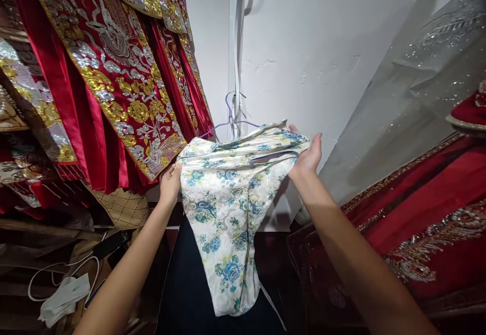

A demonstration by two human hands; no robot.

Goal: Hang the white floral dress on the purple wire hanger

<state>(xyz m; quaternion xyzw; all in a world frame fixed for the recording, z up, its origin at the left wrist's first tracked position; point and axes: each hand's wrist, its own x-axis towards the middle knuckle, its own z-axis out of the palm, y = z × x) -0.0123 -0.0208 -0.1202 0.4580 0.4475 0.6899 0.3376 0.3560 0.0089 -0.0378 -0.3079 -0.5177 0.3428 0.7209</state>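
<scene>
My right forearm (341,239) looms nearest, slanting up from the lower corner, with my left forearm (127,266) rising opposite it. Between them I have the floral garment (216,223) stretched out in front of the white wall (304,26), its blue blooms facing me and its body narrowing as it drops over dark cloth (186,274). My left grip (169,183) is closed on the garment's left edge, thumb against the fabric. My right grip (307,158) is at the far end of the opposite side, palm against the cloth and some fingers behind it; I cannot tell whether it pinches the fabric or merely props it.

The purple hanger (230,116) shows above the garment, its hook up beside a white cord (237,61), its two arms running down to the top edge of the cloth. Whether they sit inside the shoulders is hidden from me. Folds bunch across the upper part, and a dark gap opens between them near my right side. Red embroidered clothing (125,72) hangs close by on my left, more red fabric (425,193) on my right.

I judge this step to be spreading and straightening the garment at the hanger. The next move calls for even tension from both sides, smoothing those upper folds without dragging the wire sideways.
</scene>
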